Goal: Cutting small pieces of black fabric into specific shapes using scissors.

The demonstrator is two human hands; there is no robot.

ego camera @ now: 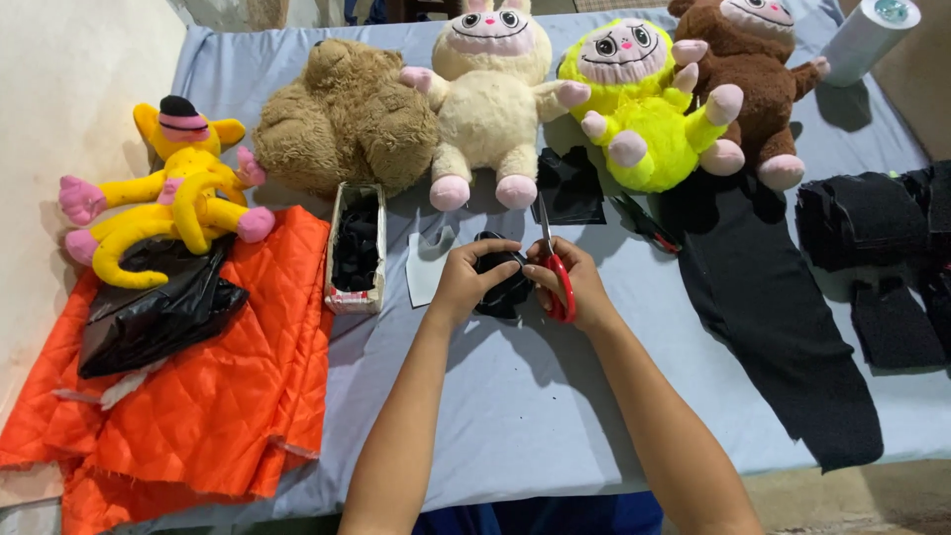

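Over a table spread with a pale blue sheet (515, 396), the left hand (466, 279) pinches a small piece of black fabric (502, 287), its fingers closed on the upper edge, while the right hand (580, 287) grips red-handled scissors (555, 263) with fingers curled through the loops (blades pointing away from the person, and whether they are parted I cannot tell). The fabric sits between both hands, near the table's middle. Just beside the left hand lie a white paper shape (424, 267) and a small box of black pieces (357, 248). Beyond them sits a row of plush toys, a cream one (487, 99) nearest. Orange quilted cloth (198, 396) lies to the left, a long black fabric strip (783, 337) to the right.
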